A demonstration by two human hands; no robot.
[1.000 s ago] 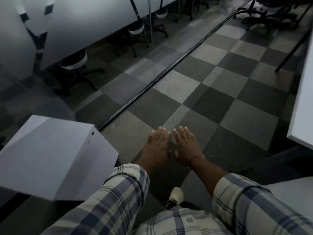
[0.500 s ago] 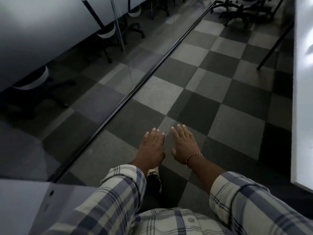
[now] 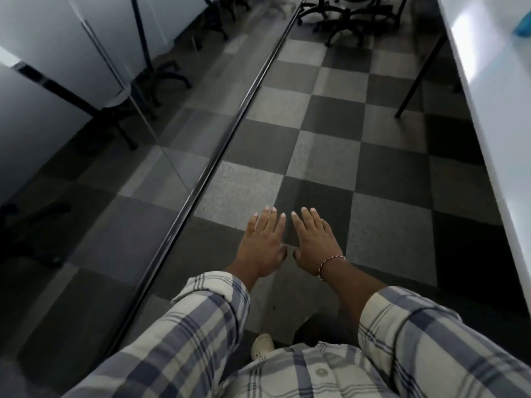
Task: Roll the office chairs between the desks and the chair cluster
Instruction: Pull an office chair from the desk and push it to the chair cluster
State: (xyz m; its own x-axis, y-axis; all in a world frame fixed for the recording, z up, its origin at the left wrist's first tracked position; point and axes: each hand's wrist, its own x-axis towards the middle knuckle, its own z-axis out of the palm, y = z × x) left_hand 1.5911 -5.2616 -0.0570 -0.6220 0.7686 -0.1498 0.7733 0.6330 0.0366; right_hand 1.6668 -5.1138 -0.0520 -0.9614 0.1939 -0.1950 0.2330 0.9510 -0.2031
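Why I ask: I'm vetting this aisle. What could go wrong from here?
The glass wall runs close on the left; a shoulder or rolled chair might strike it. The slanted desk leg juts into the aisle and could catch a foot. The chairs ahead crowd together, so their bases may snag.

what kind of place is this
Most likely an open-plan office: a long white desk runs down the right, wheeled chair bases cluster at the far end, and a glass partition borders the checkered carpet tiles.
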